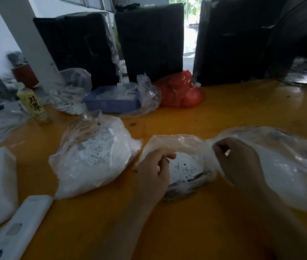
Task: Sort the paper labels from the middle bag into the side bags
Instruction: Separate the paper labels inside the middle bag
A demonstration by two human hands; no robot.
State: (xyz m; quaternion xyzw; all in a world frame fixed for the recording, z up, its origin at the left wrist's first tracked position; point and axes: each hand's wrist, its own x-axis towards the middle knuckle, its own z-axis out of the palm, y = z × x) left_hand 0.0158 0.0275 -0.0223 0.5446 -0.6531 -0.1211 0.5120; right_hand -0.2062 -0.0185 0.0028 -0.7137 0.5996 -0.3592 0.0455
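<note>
The left hand (153,170) rested on the near-left rim of the middle bag (181,145), its fingers curled and pinching the clear plastic at the mouth, holding it open. The right hand (238,162) had its fingers bent together at the middle bag's right rim, where that plastic met the right bag (287,166); it gripped film there, though which of the two bags it held could not be told.

Between the two hands, inside the middle bag, lay the paper labels (187,170), white slips printed with "M" and "XS", just beside the left fingertips and apart from the right hand. The middle bag sat near the front of the bench (224,109), roughly at its centre. The left bag (94,160), full of white labels, lay just to the left of the left hand without touching it. The right bag bulged toward the bench's right edge, against the right wrist.

Toward the back edge stood a blue tray (111,104), a red bag (181,91) and a bottle (34,106) at the left.
</note>
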